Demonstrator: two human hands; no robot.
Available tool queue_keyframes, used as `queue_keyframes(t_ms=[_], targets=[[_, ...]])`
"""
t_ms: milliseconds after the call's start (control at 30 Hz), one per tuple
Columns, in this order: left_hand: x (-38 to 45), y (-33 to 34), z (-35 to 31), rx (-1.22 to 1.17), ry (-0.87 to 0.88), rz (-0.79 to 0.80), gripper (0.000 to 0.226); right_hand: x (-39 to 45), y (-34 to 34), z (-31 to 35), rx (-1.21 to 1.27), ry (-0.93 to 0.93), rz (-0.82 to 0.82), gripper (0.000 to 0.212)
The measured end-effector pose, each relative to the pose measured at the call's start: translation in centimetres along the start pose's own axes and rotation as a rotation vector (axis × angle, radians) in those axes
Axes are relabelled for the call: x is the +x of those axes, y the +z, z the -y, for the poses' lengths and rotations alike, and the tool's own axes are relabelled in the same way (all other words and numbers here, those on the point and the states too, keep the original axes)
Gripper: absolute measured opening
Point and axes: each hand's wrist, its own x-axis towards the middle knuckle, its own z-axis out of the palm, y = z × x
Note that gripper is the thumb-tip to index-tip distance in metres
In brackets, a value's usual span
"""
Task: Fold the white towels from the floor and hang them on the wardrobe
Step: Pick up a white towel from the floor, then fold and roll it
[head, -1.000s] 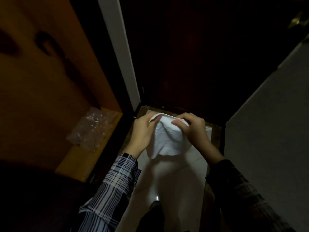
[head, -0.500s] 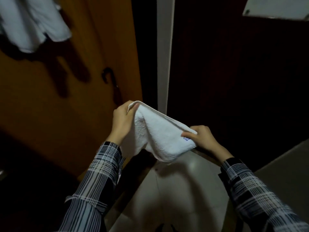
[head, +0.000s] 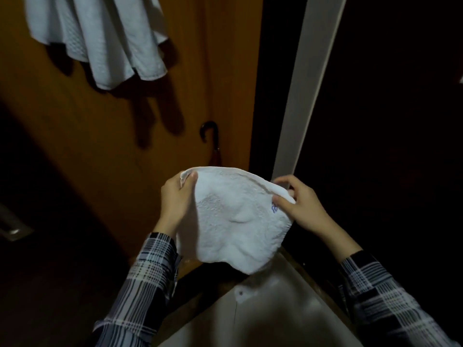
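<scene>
A small folded white towel hangs between my two hands at chest height, in front of the brown wardrobe door. My left hand pinches its upper left corner with thumb and fingers. My right hand pinches the upper right corner, next to a small blue mark on the cloth. The towel's lower part sags freely. Other white towels hang at the top left of the wardrobe door.
A dark hooked handle sticks out from the wardrobe door just above the held towel. A white vertical frame strip runs beside a dark opening on the right. Pale floor tiles lie below.
The view has tilted up from the floor toward the wardrobe. My hands have raised the towel and spread it wider, with the hanging towels now in sight.
</scene>
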Motion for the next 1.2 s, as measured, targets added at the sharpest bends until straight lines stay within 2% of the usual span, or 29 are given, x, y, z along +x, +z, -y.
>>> queue_keyframes(t_ms=[67,100,167,267,433,500,567,633,700,733,767,867,1033,1200], targets=[[-0.6,1.5,-0.8,-0.021,-0.049,-0.051,0.031,1.4,-1.3,0.8,0.049,-0.085,0.084,0.045],[-0.8,2.2,-1.3,-0.041,-0.066,-0.067,0.028,2.1,-1.9,1.1,0.046,-0.134,0.106,0.045],[-1.5,3.7,-2.4,-0.082,-0.08,-0.086,0.019,3.4,-2.7,1.7,0.029,-0.213,0.161,0.038],[-2.1,5.8,-4.3,-0.166,-0.117,-0.116,0.019,5.1,-3.5,2.9,0.0,-0.27,0.293,0.028],[-2.8,7.5,-6.8,-0.475,-0.197,-0.171,0.014,7.7,-4.3,4.8,0.105,-0.165,0.542,0.012],[-2.6,7.4,-7.5,-0.505,-0.19,-0.195,0.01,8.6,-4.6,5.2,0.2,-0.084,0.703,0.023],[-2.2,7.1,-7.7,-0.494,-0.164,-0.211,0.005,9.4,-4.6,5.4,0.185,-0.104,0.842,0.039],[-1.9,6.8,-7.8,-0.472,-0.133,-0.224,0.004,10.0,-4.1,5.6,0.063,-0.213,0.809,0.04],[-1.6,6.7,-7.8,-0.46,-0.114,-0.219,0.005,10.4,-3.5,6.1,-0.055,-0.33,0.634,0.023],[-1.5,6.7,-7.8,-0.462,-0.108,-0.213,0.006,10.5,-3.1,6.6,-0.042,-0.365,0.585,0.01],[-1.3,6.7,-7.9,-0.462,-0.096,-0.207,0.008,10.7,-2.7,7.0,0.001,-0.384,0.57,0.005],[-1.0,6.7,-7.9,-0.453,-0.057,-0.191,0.02,11.6,-1.4,7.8,0.074,-0.396,0.529,0.017],[0.0,6.7,-7.6,-0.604,-0.093,-0.222,0.048,13.2,0.3,8.0,0.083,-0.362,0.45,0.018],[0.4,7.3,-6.7,-0.715,-0.138,-0.26,0.064,13.5,1.7,8.2,0.176,-0.344,0.445,0.018]])
